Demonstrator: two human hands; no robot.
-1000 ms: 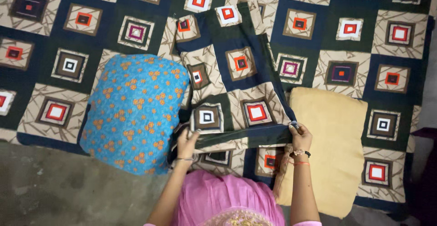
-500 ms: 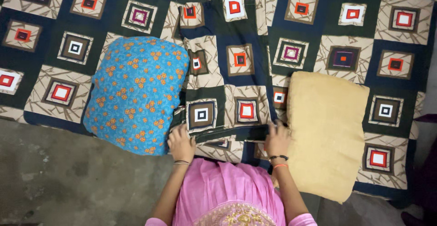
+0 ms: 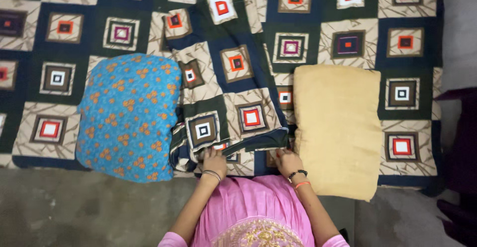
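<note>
Folded patchwork cloth (image 3: 226, 85) edge pinched by left hand (image 3: 214, 161) and right hand (image 3: 288, 161).

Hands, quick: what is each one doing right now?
Left hand: fingers down on the near edge of the folded patchwork cloth; grip cannot be told.
Right hand: on the same edge; grip cannot be told.

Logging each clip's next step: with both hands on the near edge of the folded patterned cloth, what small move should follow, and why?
Probably press and smooth the near edge flat. The left hand and right hand both rest on the folded cloth, whose lower edge looks bunched and uneven between the blue pillow and yellow pillow.
</note>
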